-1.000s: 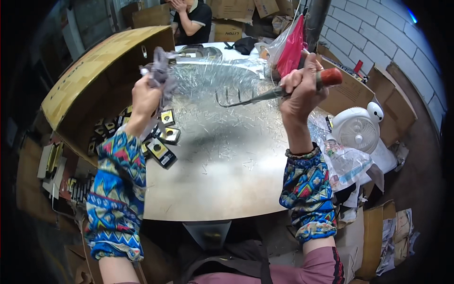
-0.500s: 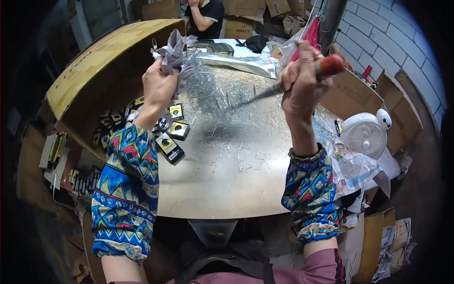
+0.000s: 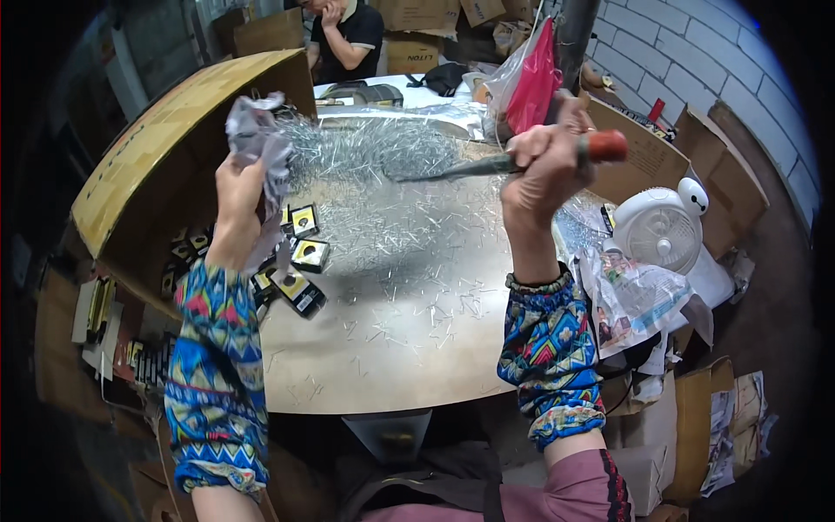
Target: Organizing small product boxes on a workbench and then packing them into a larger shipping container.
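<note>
My left hand [image 3: 237, 204] is closed on a crumpled sheet of greyish wrapping paper [image 3: 257, 130], held up at the table's left side. Raised over the right of the table, my right hand [image 3: 548, 161] grips a tool by its red handle [image 3: 606, 146]. The tool's long dark tapering shaft points left, its tip near a heap of thin, shiny metal pins [image 3: 374, 148]; whether it touches them I cannot tell. Loose pins lie scattered over the tabletop [image 3: 383, 374]. Small black-and-yellow boxes [image 3: 300, 291] sit below my left hand.
A large cardboard box [image 3: 165, 130] lies open at the left, with more small boxes inside. On the right stand a white fan [image 3: 661, 235] and printed paper [image 3: 631, 296]. A pink bag [image 3: 531, 83] hangs beyond my right hand. Another person [image 3: 352, 39] is across the table.
The paper and my left hand have moved left. The tool's shaft has swung nearer to level. Pins that were blurred beside the paper now show as a wide heap at the far side.
</note>
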Demonstrator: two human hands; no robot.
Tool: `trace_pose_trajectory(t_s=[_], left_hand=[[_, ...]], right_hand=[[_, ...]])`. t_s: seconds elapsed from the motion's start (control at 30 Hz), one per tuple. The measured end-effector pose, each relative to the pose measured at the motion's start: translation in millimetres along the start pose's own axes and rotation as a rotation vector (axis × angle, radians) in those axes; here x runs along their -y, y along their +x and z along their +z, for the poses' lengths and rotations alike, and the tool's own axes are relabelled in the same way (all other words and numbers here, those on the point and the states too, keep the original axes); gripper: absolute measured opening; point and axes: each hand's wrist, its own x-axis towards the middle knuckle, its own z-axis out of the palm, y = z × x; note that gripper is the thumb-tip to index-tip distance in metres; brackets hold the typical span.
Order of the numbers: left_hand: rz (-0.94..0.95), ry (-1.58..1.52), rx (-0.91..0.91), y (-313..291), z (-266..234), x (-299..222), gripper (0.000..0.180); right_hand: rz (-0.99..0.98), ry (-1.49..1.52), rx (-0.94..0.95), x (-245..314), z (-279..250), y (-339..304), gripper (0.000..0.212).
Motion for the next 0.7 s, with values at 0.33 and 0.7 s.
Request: trace_pose_trajectory(t_s=[0.33, 0.7], left_hand=[[0.313, 0.383, -0.049, 33, -3, 25, 0.025], [0.463, 0.631, -0.217, 23, -1, 15, 0.031]], right_hand=[[-0.179, -0.164, 0.267, -2, 26, 23, 0.014], [-0.208, -0.023, 0.359, 15, 64, 19, 0.025]])
